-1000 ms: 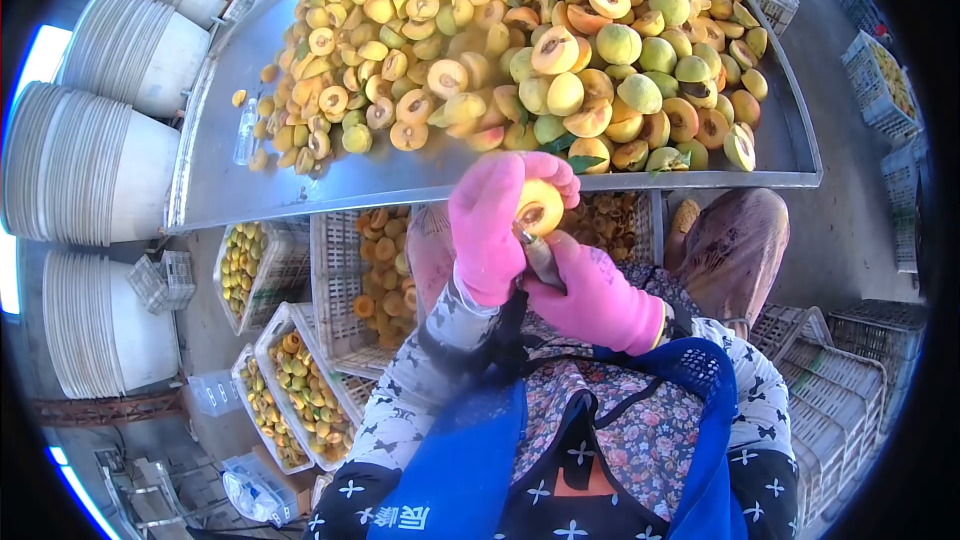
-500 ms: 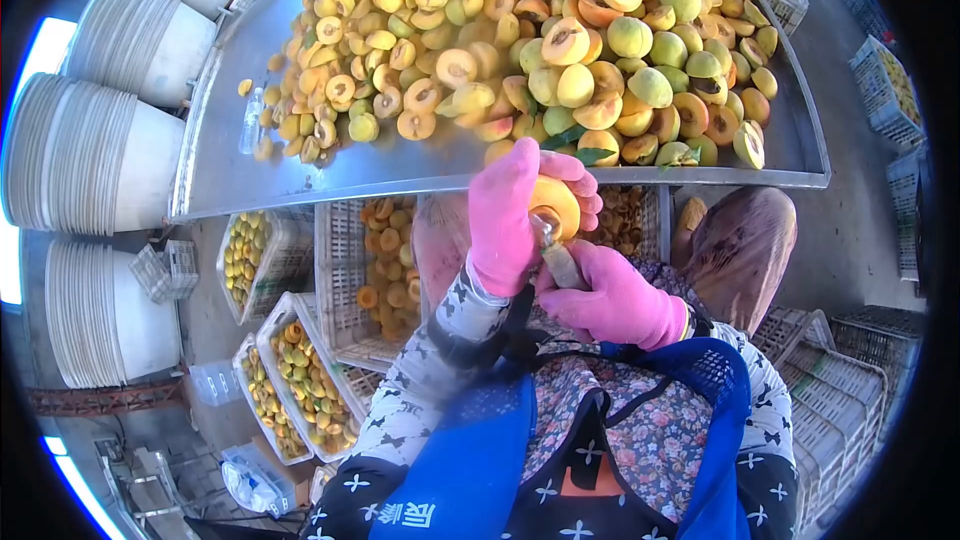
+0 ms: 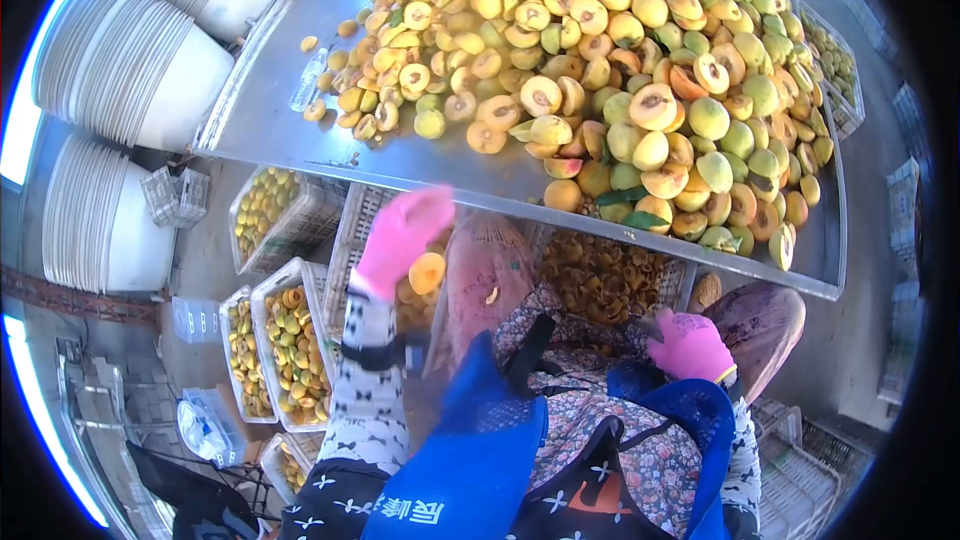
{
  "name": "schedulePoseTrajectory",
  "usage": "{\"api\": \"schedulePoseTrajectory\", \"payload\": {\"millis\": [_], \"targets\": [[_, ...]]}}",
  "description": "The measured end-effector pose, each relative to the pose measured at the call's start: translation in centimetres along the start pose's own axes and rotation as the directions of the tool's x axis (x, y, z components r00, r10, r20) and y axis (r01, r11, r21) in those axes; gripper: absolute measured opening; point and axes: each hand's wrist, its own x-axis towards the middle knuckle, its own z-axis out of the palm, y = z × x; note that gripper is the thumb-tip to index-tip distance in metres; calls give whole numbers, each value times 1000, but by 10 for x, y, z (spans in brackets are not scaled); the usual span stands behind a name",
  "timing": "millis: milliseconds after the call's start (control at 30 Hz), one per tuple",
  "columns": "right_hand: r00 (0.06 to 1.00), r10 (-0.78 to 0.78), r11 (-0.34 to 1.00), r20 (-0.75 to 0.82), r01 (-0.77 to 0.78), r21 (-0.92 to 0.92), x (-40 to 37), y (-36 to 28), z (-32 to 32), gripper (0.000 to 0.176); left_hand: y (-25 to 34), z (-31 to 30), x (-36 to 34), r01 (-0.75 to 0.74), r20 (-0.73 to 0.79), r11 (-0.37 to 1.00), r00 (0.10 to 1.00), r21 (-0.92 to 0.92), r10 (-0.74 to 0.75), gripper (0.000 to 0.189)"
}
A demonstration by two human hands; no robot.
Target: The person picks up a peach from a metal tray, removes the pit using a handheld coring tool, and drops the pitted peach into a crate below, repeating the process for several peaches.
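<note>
My left hand [image 3: 405, 237], in a pink glove and smeared by motion, is over a crate by my knee. Its fingers look stretched out, and a peach half [image 3: 427, 273] is just beneath the palm, seemingly loose. My right hand [image 3: 690, 343], also gloved in pink, is curled closed above my right thigh. The pitting spoon seen in it earlier is almost wholly hidden now. In front, halved peaches [image 3: 540, 97] and whole-looking ones are heaped on a metal table [image 3: 470, 168].
Between my knees a crate holds brownish scraps [image 3: 600, 275]. Crates of peach halves [image 3: 300, 355] stand at left, with stacked white tubs [image 3: 125, 60] behind. A clear bottle [image 3: 308, 80] lies on the table, whose raised rim [image 3: 600, 233] is close to my knees. Empty crates [image 3: 790, 480] are at lower right.
My left hand has moved left and down from the table's front with the peach half, which now appears free of it. My right hand has drawn back to the right. The view has turned.
</note>
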Motion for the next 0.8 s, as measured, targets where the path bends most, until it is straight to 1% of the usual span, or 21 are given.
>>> {"api": "schedulePoseTrajectory", "payload": {"millis": [33,67,100,133,167,233,267,300,333,367,400,433,467,500,533,600,633,700,733,767,800], "targets": [[999,-42,999,-25,42,12,3,-5,-5,31,-30,-1,23,-189,-75,956,975,224,210,49],[996,-75,997,-52,76,25,4,-10,-8,30,-40,8,47,-22,-200,994,979,104,43,53],[993,-99,995,-68,101,26,6,-14,-7,30,-43,24,72,124,-295,991,947,-39,-130,57],[989,-122,992,-87,125,23,10,-18,-4,30,-39,40,94,213,-292,973,928,-93,-231,59],[984,-143,989,-105,145,18,12,-21,-3,29,-37,53,112,299,-280,943,902,-147,-330,62],[991,-102,994,-89,105,36,11,-32,-5,29,-84,81,149,252,-185,962,956,106,-230,64],[994,-83,995,-76,87,49,9,-36,-5,29,-100,91,158,216,-129,948,973,233,-190,65],[999,-3,995,-49,7,95,8,-37,-5,35,-95,89,158,242,-11,949,969,201,-245,64],[996,-27,991,-88,38,125,8,-37,-7,33,-91,83,156,272,108,946,950,176,-293,64],[991,-52,985,-126,72,158,6,-37,-9,32,-88,81,149,301,149,954,942,18,-300,60],[984,-77,975,-162,108,193,5,-37,-11,30,-78,77,140,334,190,932,933,-137,-306,57],[977,-72,954,-198,125,273,7,-40,-16,30,-51,72,115,315,140,851,949,-419,-282,50],[971,-56,925,-233,138,354,9,-46,-22,31,-25,69,95,262,92,700,958,-664,-271,43],[966,-36,889,-257,148,433,10,-54,-27,32,-2,70,81,217,97,625,971,-750,-220,43],[954,-58,866,-296,195,460,12,-65,-32,33,17,72,65,172,89,539,980,-825,-177,44],[912,-86,817,-400,295,495,22,-92,-43,35,47,83,41,131,155,396,987,-909,30,43],[866,-124,796,-485,378,472,29,-101,-46,34,63,92,34,124,177,314,973,-941,149,43],[744,-182,749,-643,529,400,43,-109,-47,33,95,109,20,194,214,214,974,-958,78,43],[702,-205,769,-682,547,331,51,-105,-43,32,107,118,14,231,240,160,970,-960,39,43],[659,-229,789,-716,557,261,59,-99,-37,32,115,125,9,253,263,125,962,-960,75,39],[616,-257,806,-745,562,186,61,-96,-37,31,118,130,8,267,276,129,960,-955,54,38]]}}
